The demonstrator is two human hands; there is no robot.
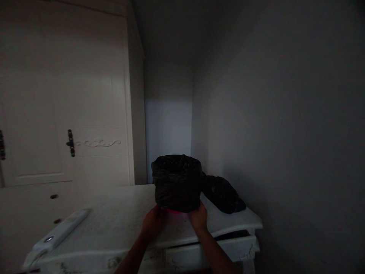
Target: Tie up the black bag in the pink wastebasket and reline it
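Note:
A small trash bin (pixel 177 192) lined with a black plastic bag is in the middle of the head view, at the white dresser top. The bag's mouth is spread wide and folded down over the outside, so only a pink strip of the bin's base shows. My left hand (pixel 154 221) is closed around the lower left side of the bin. On the lower right side, my right hand (pixel 200 217) grips it too. Fingertips of both hands are partly hidden under the bag's edge. A crumpled black plastic bag (pixel 224 193) lies just right of the bin.
The white dresser (pixel 122 213) has a drawer (pixel 236 246) slightly pulled out at its front right. A long white power strip or similar device (pixel 61 230) lies along the left edge. A white wardrobe (pixel 99 95) stands behind at left; a grey wall (pixel 270 114) rises at right.

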